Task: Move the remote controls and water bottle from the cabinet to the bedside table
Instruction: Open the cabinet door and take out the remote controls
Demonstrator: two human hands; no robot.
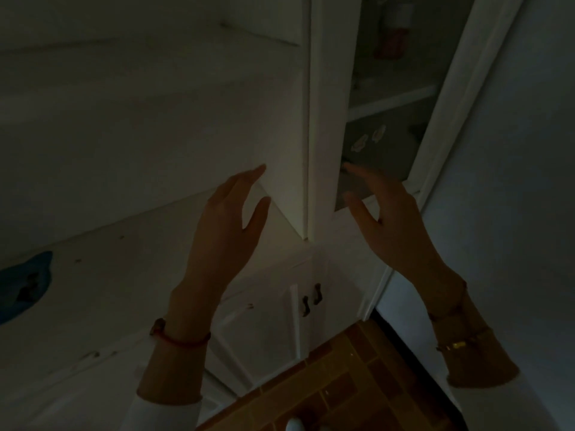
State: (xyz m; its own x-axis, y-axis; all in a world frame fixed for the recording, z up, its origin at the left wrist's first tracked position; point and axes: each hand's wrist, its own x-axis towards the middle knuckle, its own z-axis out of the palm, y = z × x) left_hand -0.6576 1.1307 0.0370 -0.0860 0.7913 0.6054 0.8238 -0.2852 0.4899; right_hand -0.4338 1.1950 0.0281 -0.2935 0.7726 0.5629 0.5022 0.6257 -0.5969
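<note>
The scene is dim. A tall white cabinet (323, 119) stands in front of me, its upper compartment showing shelves. My left hand (227, 225) is raised with fingers apart, holding nothing, next to the cabinet's white door panel (186, 119). My right hand (385, 222) is also raised and open, its fingertips at the lower edge of the open compartment. A blurred bottle-like object (393, 29) stands on the upper shelf. I cannot make out any remote controls.
A white shelf (392, 99) divides the compartment; small pale stickers (370, 138) mark its back wall. Lower cabinet doors with dark handles (311, 298) sit below. Orange-brown floor tiles (342, 384) lie at my feet, a white wall (513, 181) at the right.
</note>
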